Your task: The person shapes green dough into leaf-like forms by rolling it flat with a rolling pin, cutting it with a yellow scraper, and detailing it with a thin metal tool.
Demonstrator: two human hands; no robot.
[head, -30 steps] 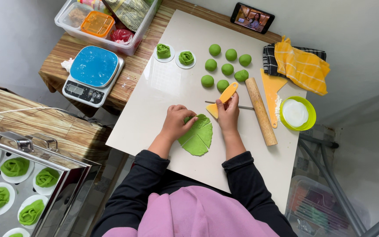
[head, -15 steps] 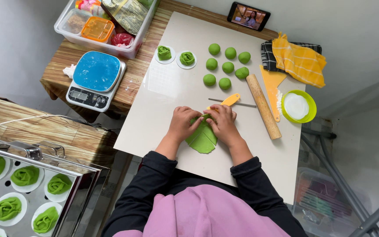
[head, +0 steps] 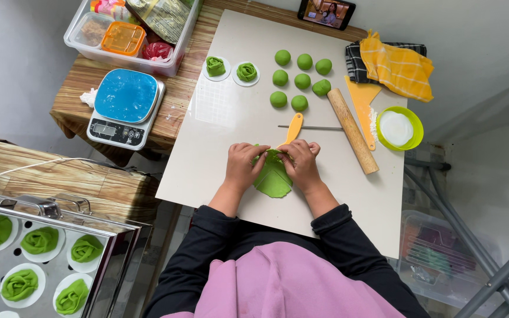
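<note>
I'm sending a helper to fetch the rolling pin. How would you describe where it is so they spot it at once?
Start at the white board on the table. Right of the hands, past the green dough balls, lies the rolling pin, running diagonally. It is the only long plain wooden cylinder there, beside an orange scraper.

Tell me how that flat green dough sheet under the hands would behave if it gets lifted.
The green dough sheet looks thin and soft, so it would probably flop and stretch. Its far edge already folds between the left hand and right hand, suggesting it may tear if pulled.
</note>
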